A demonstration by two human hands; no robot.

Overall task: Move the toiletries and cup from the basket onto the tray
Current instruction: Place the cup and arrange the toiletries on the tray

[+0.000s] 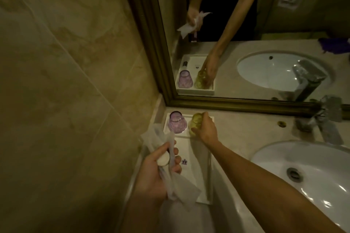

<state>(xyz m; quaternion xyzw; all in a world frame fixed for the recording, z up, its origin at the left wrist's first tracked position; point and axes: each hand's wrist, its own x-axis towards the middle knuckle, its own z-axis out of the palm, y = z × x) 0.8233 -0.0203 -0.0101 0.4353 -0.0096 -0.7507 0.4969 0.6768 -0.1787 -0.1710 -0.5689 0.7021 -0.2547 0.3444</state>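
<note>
The left hand hovered low over the near end of the tray, fingers curled tight around a small white round item and a crumpled clear wrapper; what the item was could not be told. Its load lay over the bare near half of the tray, so a short drop would have set it down.

Beyond it, at the far left corner of the tray, the purple cup stood rim-down, free of either hand.

Just beside that, to its right, the yellow cup stood upright in axis at the far right corner, and the right hand was closed around its side from the right, the arm reaching in diagonally from the sink side. Whether the cup's base was already touching the tray could not be told, though the mirror showed it down at tray level.

No basket was in view. The right hand was plainly the nearer one to the far row of cups, the left to the near end of the tray. The tray's long axis ran away from the person along the wall, on the surface, so I judged the open space for the remaining toiletries lay toward the person, under the left hand.
</note>
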